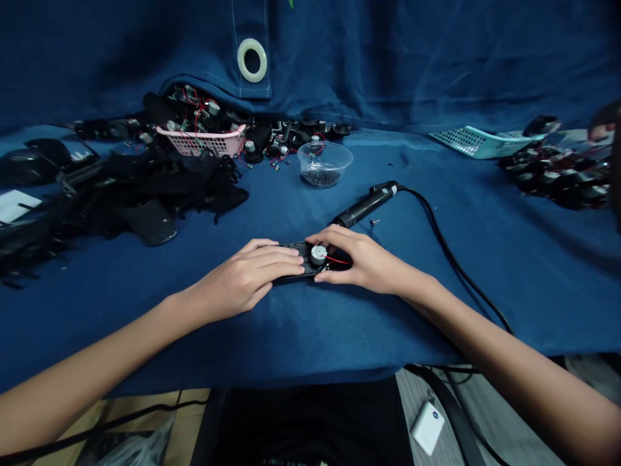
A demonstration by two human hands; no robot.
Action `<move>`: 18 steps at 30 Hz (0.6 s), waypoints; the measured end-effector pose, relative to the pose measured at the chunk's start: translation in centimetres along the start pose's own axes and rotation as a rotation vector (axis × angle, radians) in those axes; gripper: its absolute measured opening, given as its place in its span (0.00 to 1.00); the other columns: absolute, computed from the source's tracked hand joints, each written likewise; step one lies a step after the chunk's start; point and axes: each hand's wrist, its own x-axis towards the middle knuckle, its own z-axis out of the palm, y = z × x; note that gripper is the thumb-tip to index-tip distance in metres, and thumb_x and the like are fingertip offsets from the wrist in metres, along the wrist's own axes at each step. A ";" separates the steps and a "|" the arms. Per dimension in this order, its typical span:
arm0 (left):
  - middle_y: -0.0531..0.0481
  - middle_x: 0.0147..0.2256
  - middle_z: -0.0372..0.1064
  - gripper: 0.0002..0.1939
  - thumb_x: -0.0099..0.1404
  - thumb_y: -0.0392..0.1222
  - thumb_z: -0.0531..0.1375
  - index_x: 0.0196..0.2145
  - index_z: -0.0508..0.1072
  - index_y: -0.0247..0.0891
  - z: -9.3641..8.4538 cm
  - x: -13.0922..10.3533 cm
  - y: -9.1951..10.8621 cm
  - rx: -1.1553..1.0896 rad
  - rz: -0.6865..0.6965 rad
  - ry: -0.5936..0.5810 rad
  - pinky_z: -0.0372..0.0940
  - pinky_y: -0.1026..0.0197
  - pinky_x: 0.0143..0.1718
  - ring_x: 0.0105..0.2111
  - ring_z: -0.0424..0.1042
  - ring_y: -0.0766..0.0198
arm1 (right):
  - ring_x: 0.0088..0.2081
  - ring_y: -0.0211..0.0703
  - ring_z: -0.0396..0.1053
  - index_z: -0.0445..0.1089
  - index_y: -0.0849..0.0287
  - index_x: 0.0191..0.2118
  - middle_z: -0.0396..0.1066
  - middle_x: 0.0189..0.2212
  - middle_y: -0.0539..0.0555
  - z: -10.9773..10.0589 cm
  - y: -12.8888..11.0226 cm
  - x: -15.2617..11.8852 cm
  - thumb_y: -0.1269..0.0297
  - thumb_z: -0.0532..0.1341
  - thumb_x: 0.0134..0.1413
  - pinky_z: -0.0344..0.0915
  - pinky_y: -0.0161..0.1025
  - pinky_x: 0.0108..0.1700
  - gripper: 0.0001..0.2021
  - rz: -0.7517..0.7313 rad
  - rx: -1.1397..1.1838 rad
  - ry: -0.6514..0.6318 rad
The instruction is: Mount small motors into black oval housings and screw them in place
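A black plastic housing (310, 266) lies on the blue cloth before me, with a small round silver motor (319, 255) on it and red wires at the motor's right. My left hand (250, 275) grips the housing's left part, its fingers laid across the top and the thumb on the near side. Around the right end curves my right hand (361, 257), thumb at the near edge and forefinger at the far edge beside the motor. Some right fingertips are hidden. Just beyond that hand rests a black corded electric screwdriver (366, 206).
A clear plastic bowl (325, 165) holds small dark screws. Black plastic parts (160, 194) heap at left, by a pink basket (201, 142) of wired parts. At right are a teal basket (478, 142) and a pile of dark parts (557, 168). The screwdriver's cable (451, 259) runs toward the front edge.
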 end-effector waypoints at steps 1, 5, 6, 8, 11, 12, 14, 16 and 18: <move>0.44 0.53 0.68 0.23 0.66 0.24 0.48 0.56 0.65 0.37 0.0 0.0 0.0 0.001 -0.005 -0.002 0.57 0.46 0.59 0.59 0.61 0.61 | 0.49 0.46 0.67 0.65 0.59 0.54 0.68 0.48 0.58 -0.1 0.1 0.0 0.50 0.64 0.51 0.65 0.46 0.53 0.28 -0.003 0.005 -0.003; 0.44 0.54 0.67 0.24 0.66 0.24 0.48 0.56 0.65 0.38 -0.1 0.1 0.2 0.014 -0.017 -0.015 0.57 0.46 0.60 0.59 0.61 0.61 | 0.50 0.47 0.66 0.64 0.58 0.55 0.68 0.48 0.58 0.0 0.3 -0.1 0.49 0.64 0.50 0.64 0.48 0.53 0.29 -0.018 0.011 -0.002; 0.44 0.54 0.67 0.24 0.66 0.24 0.48 0.56 0.65 0.37 -0.2 0.1 0.2 0.020 -0.018 -0.019 0.56 0.46 0.60 0.59 0.61 0.61 | 0.51 0.47 0.66 0.64 0.58 0.55 0.68 0.48 0.58 0.0 0.3 -0.1 0.49 0.64 0.50 0.64 0.48 0.53 0.29 -0.019 0.010 0.000; 0.44 0.55 0.66 0.24 0.65 0.24 0.48 0.56 0.65 0.37 -0.4 0.1 0.3 0.035 -0.021 -0.037 0.56 0.46 0.60 0.59 0.60 0.61 | 0.51 0.47 0.66 0.63 0.59 0.56 0.68 0.49 0.59 0.1 0.2 -0.1 0.51 0.64 0.51 0.63 0.48 0.54 0.28 -0.014 0.004 0.002; 0.45 0.56 0.65 0.26 0.64 0.23 0.48 0.57 0.64 0.37 -0.6 0.2 0.5 0.056 -0.024 -0.079 0.54 0.47 0.62 0.60 0.58 0.62 | 0.50 0.46 0.66 0.64 0.61 0.55 0.68 0.48 0.59 -0.3 -0.3 0.2 0.53 0.64 0.51 0.64 0.47 0.54 0.28 0.014 -0.017 -0.032; 0.45 0.56 0.65 0.27 0.63 0.23 0.49 0.57 0.63 0.37 -0.7 0.2 0.6 0.060 -0.026 -0.094 0.53 0.47 0.62 0.60 0.58 0.61 | 0.49 0.45 0.67 0.64 0.61 0.55 0.68 0.47 0.59 -0.7 -0.6 0.3 0.52 0.65 0.50 0.64 0.46 0.53 0.28 0.025 -0.023 -0.063; 0.46 0.56 0.65 0.27 0.62 0.24 0.50 0.57 0.64 0.37 -1.0 0.3 0.9 0.052 -0.034 -0.108 0.51 0.47 0.63 0.60 0.58 0.61 | 0.49 0.45 0.67 0.64 0.61 0.55 0.68 0.47 0.59 -1.5 -0.9 0.7 0.50 0.65 0.48 0.64 0.46 0.53 0.31 0.044 -0.008 -0.137; 0.46 0.55 0.65 0.25 0.62 0.26 0.52 0.56 0.64 0.37 -1.4 0.5 1.3 0.008 -0.054 -0.108 0.51 0.47 0.63 0.60 0.58 0.59 | 0.49 0.45 0.67 0.64 0.60 0.56 0.68 0.49 0.59 -2.5 -1.1 1.0 0.48 0.65 0.47 0.64 0.45 0.53 0.32 0.087 0.067 -0.155; 0.45 0.55 0.64 0.23 0.63 0.30 0.54 0.56 0.64 0.38 -2.1 0.9 1.4 -0.063 -0.087 -0.090 0.53 0.49 0.62 0.59 0.59 0.59 | 0.47 0.43 0.69 0.65 0.59 0.53 0.69 0.48 0.58 -3.3 -0.8 1.1 0.46 0.63 0.50 0.65 0.44 0.51 0.29 0.196 0.164 -0.042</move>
